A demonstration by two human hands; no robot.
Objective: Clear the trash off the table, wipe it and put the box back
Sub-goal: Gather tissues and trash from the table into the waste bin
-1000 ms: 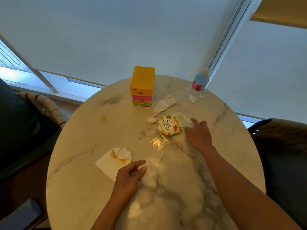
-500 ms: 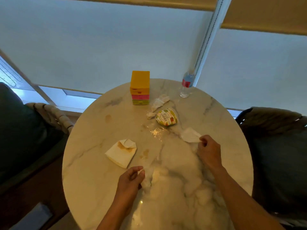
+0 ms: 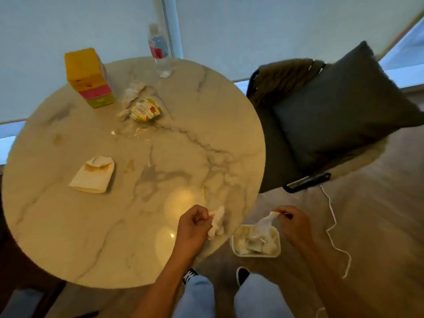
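Note:
My left hand [image 3: 193,222] grips a crumpled white tissue [image 3: 217,222] over the near right edge of the round marble table [image 3: 68,237]. Past the table edge, my right hand [image 3: 292,222] pinches a limp white tissue [image 3: 263,223] that hangs above a white bin [image 3: 255,254] on the floor, which holds more paper. On the table lie a stained folded napkin [image 3: 94,174], a printed wrapper [image 3: 145,110], crumpled tissues [image 3: 132,94] and a clear plastic film [image 3: 134,131]. The yellow, pink and green box [image 3: 88,76] stands at the far left.
A water bottle [image 3: 159,51] stands at the table's far edge. A chair with a dark cushion [image 3: 344,99] sits right of the table. A white cord [image 3: 337,239] trails on the floor by the bin. My legs and shoes [image 3: 190,275] are below.
Both hands lifted tissues off the table and moved right and nearer. My right hand now hangs past the table edge over the bin. The view swung right and down.

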